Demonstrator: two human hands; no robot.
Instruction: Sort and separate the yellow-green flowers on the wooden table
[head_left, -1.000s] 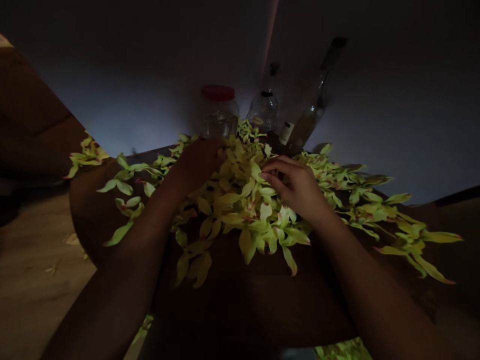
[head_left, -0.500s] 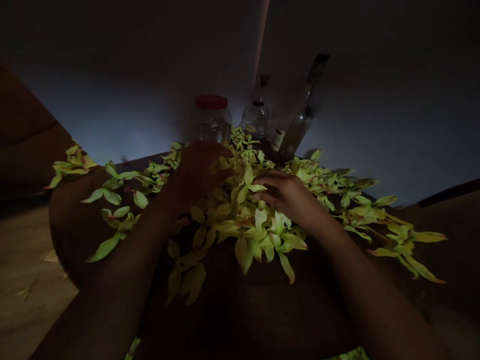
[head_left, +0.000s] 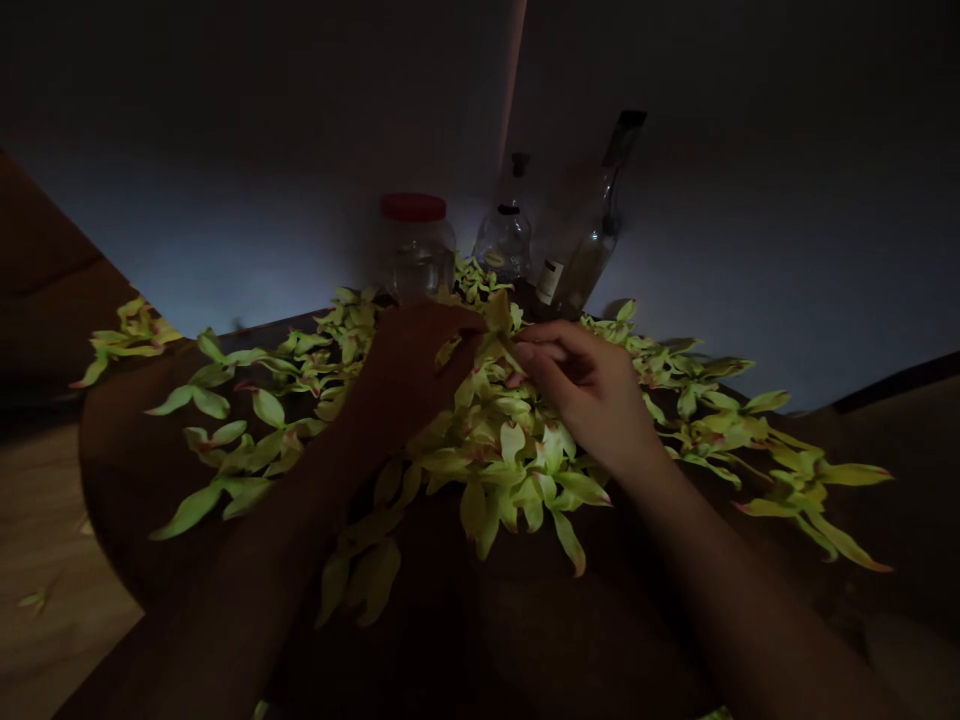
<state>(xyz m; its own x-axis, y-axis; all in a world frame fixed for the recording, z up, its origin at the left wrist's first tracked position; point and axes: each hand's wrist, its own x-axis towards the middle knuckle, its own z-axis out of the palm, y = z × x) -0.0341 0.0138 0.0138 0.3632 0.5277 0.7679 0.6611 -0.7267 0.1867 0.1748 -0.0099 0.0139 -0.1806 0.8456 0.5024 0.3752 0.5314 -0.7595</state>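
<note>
A heap of yellow-green flowers [head_left: 510, 450] with reddish centres covers a dark brown round table [head_left: 135, 450]. My left hand [head_left: 409, 365] and my right hand [head_left: 592, 385] meet above the heap's far middle. Both pinch one small flower [head_left: 496, 325] between their fingertips, lifted a little off the pile. The scene is dim, so the exact finger grip is hard to read.
At the table's far edge stand a clear jar with a red lid [head_left: 412, 245], a small round glass bottle [head_left: 505, 240] and a tall leaning glass bottle [head_left: 589, 250]. A pale wall rises behind them. Wooden floor [head_left: 45, 560] lies at the left with a few fallen petals.
Both hands rose from the pile and came together, lifting one flower between their fingertips. The view shifted slightly.
</note>
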